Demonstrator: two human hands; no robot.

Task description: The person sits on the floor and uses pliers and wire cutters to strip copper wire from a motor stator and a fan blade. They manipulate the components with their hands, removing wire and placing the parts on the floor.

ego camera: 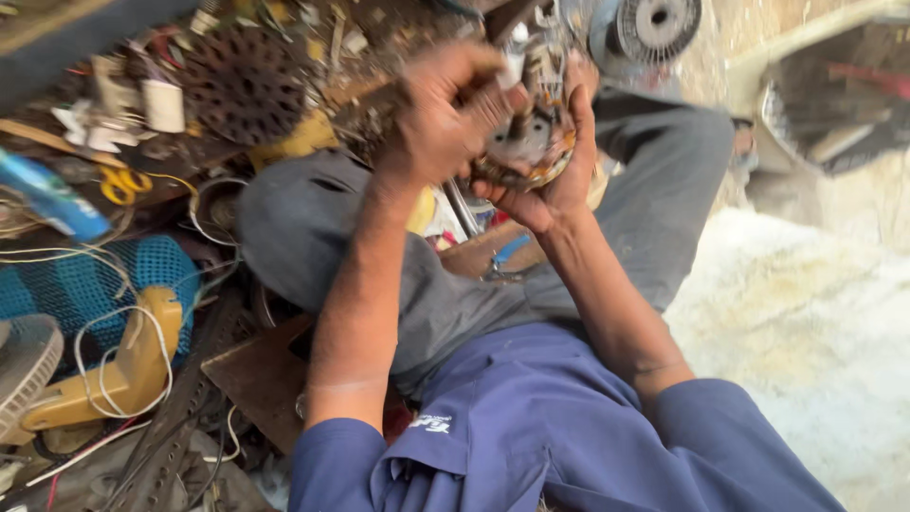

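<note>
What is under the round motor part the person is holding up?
The right hand cups the round motor part from below; the left hand grips it from the side. Beneath lie grey-trousered legs. The part's underside is hidden by the palm.

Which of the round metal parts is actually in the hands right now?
The motor part with copper windings, gripped by the left hand and right hand. The dark perforated disc lies untouched among clutter; the silver finned wheel sits beyond.

A single head-worn camera looks steeply down the person's own chest and lap, close in and tilted (the frame leans sideways), taking in both forearms, grey-trousered knees (313,218) and the cluttered floor (123,313) to the left.
</note>
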